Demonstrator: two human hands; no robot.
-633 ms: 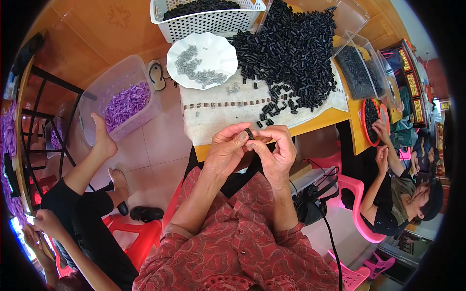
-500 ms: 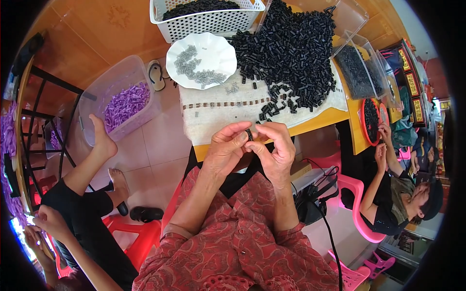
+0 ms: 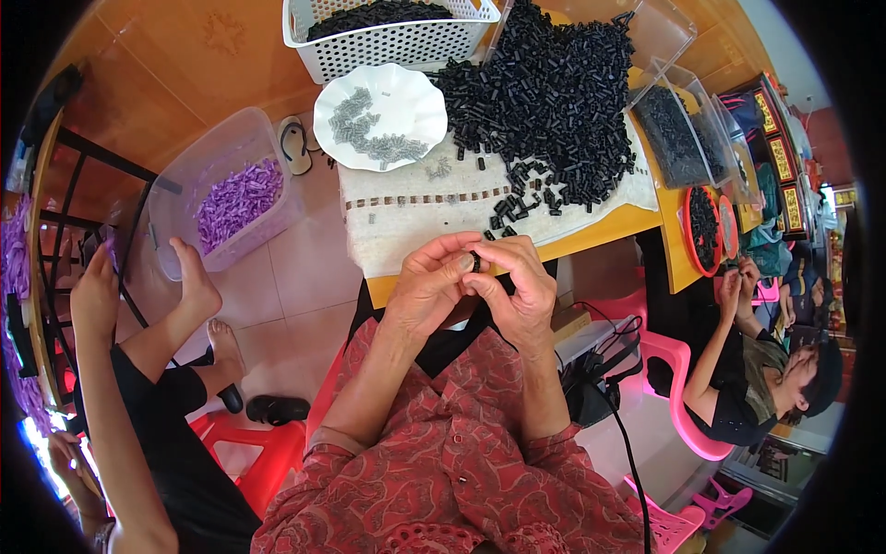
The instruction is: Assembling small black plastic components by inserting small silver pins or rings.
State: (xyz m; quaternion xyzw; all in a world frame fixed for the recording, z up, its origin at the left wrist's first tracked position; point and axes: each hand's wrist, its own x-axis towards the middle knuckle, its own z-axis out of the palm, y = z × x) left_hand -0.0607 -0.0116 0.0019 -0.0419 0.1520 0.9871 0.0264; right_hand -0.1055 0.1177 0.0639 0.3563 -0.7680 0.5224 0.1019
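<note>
Pinkish tiled floor (image 3: 318, 277), yellow table (image 3: 609, 234), and a pale cloth (image 3: 406, 238) under a massive heap of black parts (image 3: 558, 97) beside a scalloped white plate (image 3: 420, 103). So, the left hand (image 3: 426, 284) has a small black piece (image 3: 475, 262) pinched between thumb and finger, just off the table's near edge. What's changed: the right hand's (image 3: 520, 291) index fingertip has come in closer over it, thumb curled below with a small gap. Can't tell if that grip is actually clamped. Looks to me like the piece is still being fiddled with, not done. Also, a co-worker's hand (image 3: 95, 291) has swung up on the left.
</note>
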